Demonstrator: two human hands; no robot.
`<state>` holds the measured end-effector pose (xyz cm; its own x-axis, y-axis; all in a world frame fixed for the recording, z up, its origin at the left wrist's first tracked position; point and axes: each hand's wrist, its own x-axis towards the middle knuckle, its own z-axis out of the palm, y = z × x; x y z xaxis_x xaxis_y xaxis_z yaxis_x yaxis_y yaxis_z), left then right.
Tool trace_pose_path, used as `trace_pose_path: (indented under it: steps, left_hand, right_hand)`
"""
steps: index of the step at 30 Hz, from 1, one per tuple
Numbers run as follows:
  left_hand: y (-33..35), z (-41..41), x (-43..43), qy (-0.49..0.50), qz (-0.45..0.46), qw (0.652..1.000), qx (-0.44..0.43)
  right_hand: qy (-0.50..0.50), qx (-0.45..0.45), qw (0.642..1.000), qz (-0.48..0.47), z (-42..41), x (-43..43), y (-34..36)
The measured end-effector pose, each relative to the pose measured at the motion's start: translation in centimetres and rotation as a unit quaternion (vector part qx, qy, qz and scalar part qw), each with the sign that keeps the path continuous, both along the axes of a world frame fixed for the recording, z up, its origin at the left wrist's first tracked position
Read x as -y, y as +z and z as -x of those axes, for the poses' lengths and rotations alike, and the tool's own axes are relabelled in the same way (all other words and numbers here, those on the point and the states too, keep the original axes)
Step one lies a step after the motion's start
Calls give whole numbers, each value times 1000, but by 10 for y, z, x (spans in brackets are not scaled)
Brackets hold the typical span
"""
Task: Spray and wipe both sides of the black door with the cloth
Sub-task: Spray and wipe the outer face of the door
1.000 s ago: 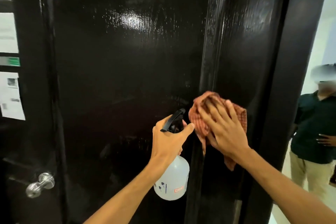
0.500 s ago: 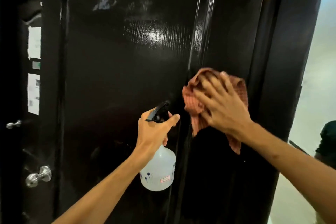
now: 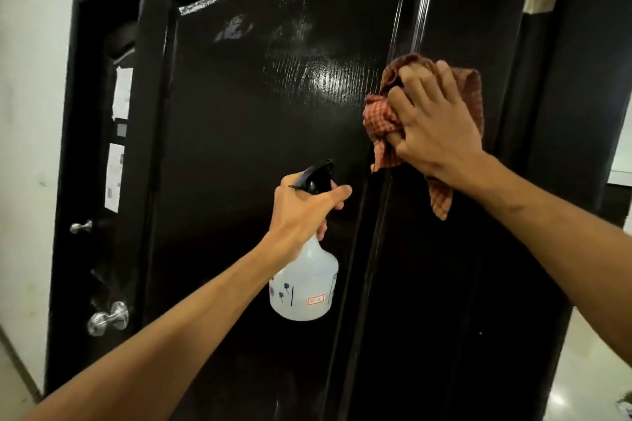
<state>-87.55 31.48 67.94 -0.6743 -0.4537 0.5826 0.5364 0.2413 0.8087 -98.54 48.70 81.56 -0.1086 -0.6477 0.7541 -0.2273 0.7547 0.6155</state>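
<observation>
Right hand (image 3: 441, 126) grips the bunched cloth (image 3: 379, 116) against the black door (image 3: 246, 133); left hand (image 3: 304, 212) clasps the spray bottle (image 3: 304, 290) to its left.

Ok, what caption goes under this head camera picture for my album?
Right hand presses checked cloth to black door; left hand holds spray bottle.

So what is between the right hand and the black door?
The cloth lies there: the right hand presses it flat against the black door, so the palm does not touch the wood. The head view shows this.
</observation>
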Motion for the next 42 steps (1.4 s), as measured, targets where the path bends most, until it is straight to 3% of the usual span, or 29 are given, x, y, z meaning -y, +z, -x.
trace_pose_path:
  steps: [3, 7, 9, 13, 15, 18, 22, 25, 27, 29, 32, 34, 38, 40, 42]
  left_hand:
    - [-17, -3, -1, 10, 14, 1000, -9]
    - [-78, -12, -10, 9, 6, 1000, 12]
    - [-101, -12, -14, 7, -1, 1000, 30]
    - [-121, -11, -14, 4, -10, 1000, 25]
    - [-133, -9, -17, 12, -9, 1000, 26]
    - [-160, -10, -19, 25, -9, 999, 24]
    - [-220, -25, -20, 44, -26, 997, 55]
    - [-258, -35, -25, 55, -36, 995, 80]
    - [-270, -38, -25, 62, -51, 993, 92]
    - [-279, -38, -19, 80, -56, 991, 92]
    - [-293, -37, -13, 94, -54, 990, 91]
    - [-304, -39, -12, 107, -55, 988, 95]
    - [-334, -48, -13, 110, -63, 986, 112]
    - [-344, -51, -17, 107, -62, 985, 121]
    - [-349, -51, -18, 106, -63, 985, 123]
  right_hand:
    - [14, -9, 998, -61, 3, -2, -79]
    - [6, 69, 960, -273, 1, -19, -206]
    - [2, 71, 946, -316, -1, -26, -200]
    - [37, 5, 991, -125, 2, -34, -116]
    - [10, 15, 998, -56, 2, -38, -114]
    - [26, 9, 997, -68, 2, -37, -175]
    - [44, 88, 967, -233, 2, -37, -328]
    - [51, 144, 941, -301, -3, -38, -364]
    - [72, 112, 955, -263, 0, -31, -332]
    - [67, 86, 982, -152, -2, -18, -290]
    - [45, 95, 991, -87, 0, -3, -290]
    - [74, 137, 974, -165, -4, 1, -343]
    - [24, 193, 887, -418, -12, -25, -473]
    - [-6, 195, 867, -459, -17, -31, -488]
    - [14, 167, 879, -447, -17, -27, -470]
